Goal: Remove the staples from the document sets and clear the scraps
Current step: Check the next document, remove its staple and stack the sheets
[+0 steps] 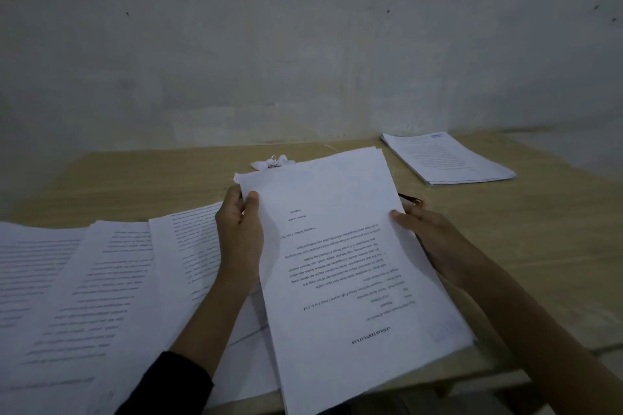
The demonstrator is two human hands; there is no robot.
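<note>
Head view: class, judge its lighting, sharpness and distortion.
Head view: dim, even light, no glare; text on the document set is fairly legible mid-frame; the fanned papers at the left edge smear and stretch; the far stack looks soft.

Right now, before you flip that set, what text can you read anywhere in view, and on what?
"LEMBAR PERNYATAAN": heading on the top sheet of the held document set, upside down to the camera; a likely reading, not crisp.
Body lines on that sheet: too small and blurred to read.
Fanned pages on the left: blurred lines, unreadable.
Far paper stack: a blue mark and faint print, unreadable.
</note>
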